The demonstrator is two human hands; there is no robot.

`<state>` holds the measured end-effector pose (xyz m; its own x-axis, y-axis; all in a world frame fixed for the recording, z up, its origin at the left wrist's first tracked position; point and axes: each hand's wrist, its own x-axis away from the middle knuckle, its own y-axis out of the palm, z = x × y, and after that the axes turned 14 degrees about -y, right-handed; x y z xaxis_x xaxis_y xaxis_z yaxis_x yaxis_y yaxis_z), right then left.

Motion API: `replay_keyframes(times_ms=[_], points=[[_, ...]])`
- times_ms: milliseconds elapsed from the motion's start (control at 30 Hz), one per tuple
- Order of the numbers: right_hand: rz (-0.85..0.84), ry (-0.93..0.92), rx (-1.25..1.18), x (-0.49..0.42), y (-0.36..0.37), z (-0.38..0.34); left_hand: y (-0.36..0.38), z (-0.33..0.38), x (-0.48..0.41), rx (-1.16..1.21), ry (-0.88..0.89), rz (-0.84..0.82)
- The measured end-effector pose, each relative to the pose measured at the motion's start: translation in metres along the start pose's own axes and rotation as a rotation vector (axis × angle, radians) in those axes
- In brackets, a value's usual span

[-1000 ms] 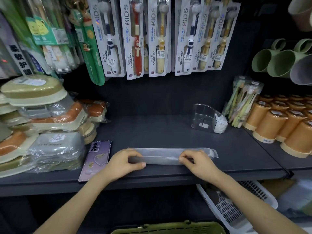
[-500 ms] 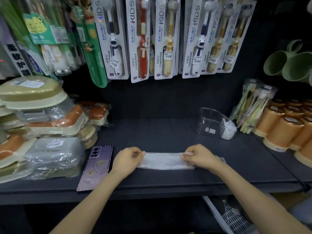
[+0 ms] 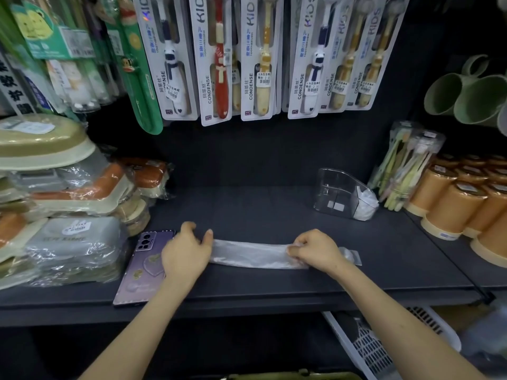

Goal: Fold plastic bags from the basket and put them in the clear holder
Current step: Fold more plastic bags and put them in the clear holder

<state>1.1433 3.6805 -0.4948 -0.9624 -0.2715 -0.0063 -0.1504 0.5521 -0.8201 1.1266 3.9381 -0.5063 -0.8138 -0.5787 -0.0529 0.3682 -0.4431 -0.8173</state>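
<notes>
Dark shop shelf [image 3: 274,209], toothbrush packs [image 3: 216,64] hanging on the wall behind it. Bag [image 3: 255,255] lies flat near the front edge as a long narrow strip running left to right; a short tail pokes out past the right hand. Hands apart, one at each end: right hand [image 3: 315,249] has its fingers curled and pinches the strip; left hand [image 3: 186,253] covers the left end, thumb out beside the strip, and I cannot tell whether it pinches or only presses. Holder [image 3: 337,193] stands well apart at back right, with what looks like a folded bag in its right end. Phone [image 3: 142,267] lies just beside the left hand. Basket [image 3: 367,352] shows below the shelf at right. Judgement: step in hand is flattening the strip before folding it short. To do it well: keep both ends taut so the film does not bunch, line up the long edges before creasing, then fold end over end into a packet that fits the holder. Risk: slippery film springs open if either end is let go early
</notes>
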Motion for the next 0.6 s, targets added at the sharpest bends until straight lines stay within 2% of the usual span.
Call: replay_keyframes(times_ms=[67,100,133,167,200,267,300,500,600], points=[[0.003,0.002,0.000,0.000,0.000,-0.001,0.003,0.001,0.011,-0.066,0.270,0.171],[0.005,0.005,-0.001,0.000,0.000,-0.001,0.006,0.002,0.018,-0.072,0.398,0.197],[0.007,0.008,-0.005,0.001,0.000,-0.002,0.012,0.003,0.024,-0.083,0.518,0.179],[0.009,0.012,-0.010,0.001,-0.001,-0.003,0.017,0.007,0.031,-0.119,0.569,0.095],[0.012,0.017,-0.014,0.002,-0.001,-0.004,0.020,0.012,0.038,-0.185,0.559,-0.008],[0.016,0.023,-0.018,0.002,-0.001,-0.004,0.027,0.015,0.048,-0.384,0.434,-0.215],[0.014,0.020,-0.015,0.001,0.000,-0.003,0.032,0.014,0.050,-0.446,0.375,-0.259],[0.000,0.013,-0.091,0.003,-0.001,0.000,0.043,0.011,0.052,-0.509,0.317,-0.286],[0.031,0.061,-0.438,0.007,-0.011,0.001,0.041,0.012,0.053,-0.501,0.337,-0.293]])
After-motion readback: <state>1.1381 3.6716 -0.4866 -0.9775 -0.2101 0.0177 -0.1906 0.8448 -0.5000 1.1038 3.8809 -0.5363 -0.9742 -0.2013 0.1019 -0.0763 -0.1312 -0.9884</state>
